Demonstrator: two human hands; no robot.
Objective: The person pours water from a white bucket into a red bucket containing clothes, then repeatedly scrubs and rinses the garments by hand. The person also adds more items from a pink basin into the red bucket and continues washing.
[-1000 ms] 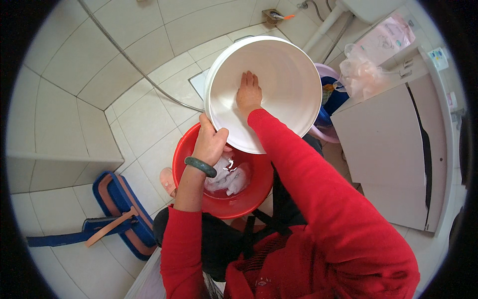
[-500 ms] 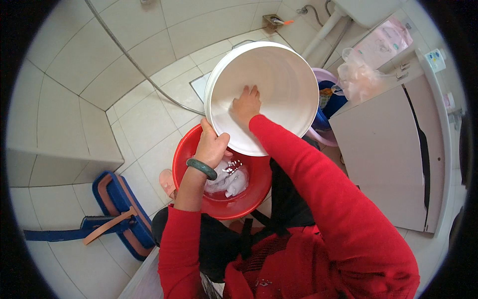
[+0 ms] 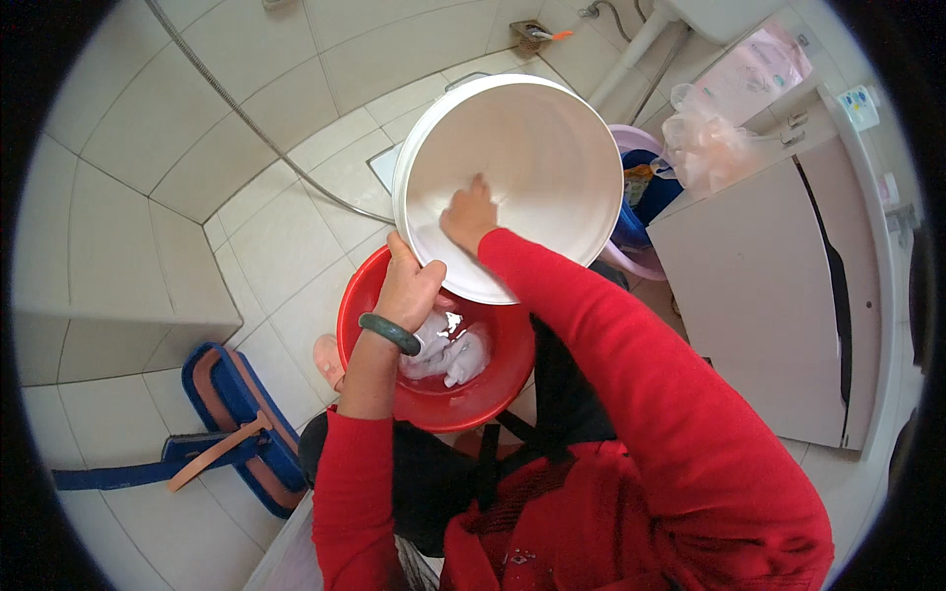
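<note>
A white bucket (image 3: 562, 167) is tilted over a red basin (image 3: 507, 374), its mouth toward me. My left hand (image 3: 406, 286), with a dark green bangle at the wrist, is closed on the bucket's near left rim. Inside the bucket my right hand (image 3: 468, 215) lies against the pale inner wall, at least one finger stretched out. Nothing shows in its grasp, and its fingers are slightly blurred. Below, white cloth (image 3: 463, 357) sits in shiny water in the basin, partly hidden by my left hand and the bucket.
A blue and orange dustpan (image 3: 251, 414) with a brush lies at the left. Behind the bucket to the right stand a lilac basin (image 3: 641, 261) and a blue container (image 3: 655, 202). A white cabinet (image 3: 749, 315) fills the right side. A metal hose (image 3: 246, 118) hangs along the tiled wall.
My right hand has slid slightly left and down across the bucket's inner wall, its fingers less spread. My left hand keeps its hold on the rim. The whole view has shifted slightly.
</note>
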